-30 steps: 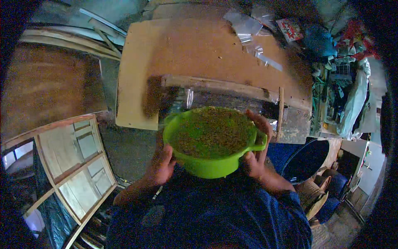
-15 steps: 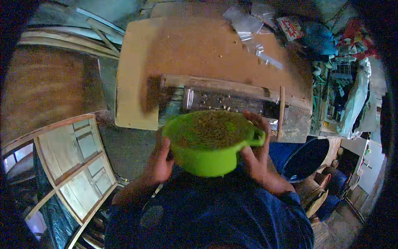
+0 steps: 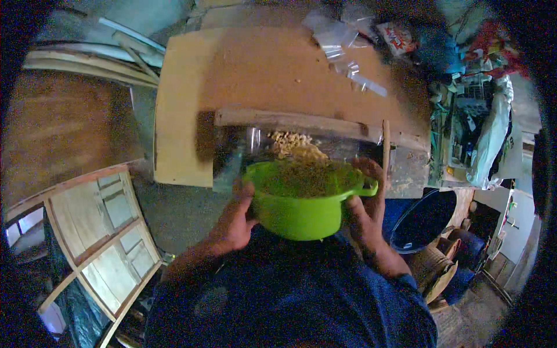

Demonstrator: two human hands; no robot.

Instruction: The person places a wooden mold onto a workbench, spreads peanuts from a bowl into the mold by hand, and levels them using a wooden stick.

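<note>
A green plastic bowl (image 3: 297, 217) with a loop handle on its right is held between my two hands in front of my body. It tips away from me. Brown, crumbly bits (image 3: 304, 178) lie inside it. My left hand (image 3: 233, 219) grips the bowl's left side, and my right hand (image 3: 366, 214) grips its right side by the handle. Just beyond the bowl's far rim, pale, nut-like pieces (image 3: 293, 142) lie heaped in a dark, shallow trough with a wooden edge (image 3: 284, 119). The bowl hides the trough's near part.
A brown-topped table (image 3: 261, 64) bears the trough, with clear plastic bags (image 3: 331, 37) at its far right. A wooden stick (image 3: 386, 151) stands at the trough's right end. A blue barrel (image 3: 423, 220) is to the right, a wooden-framed panel (image 3: 104, 238) to the left.
The bowl has moved slightly right and tilts farther away from me. A heap of pale pieces now lies in the trough, where only a few scattered bits showed before.
</note>
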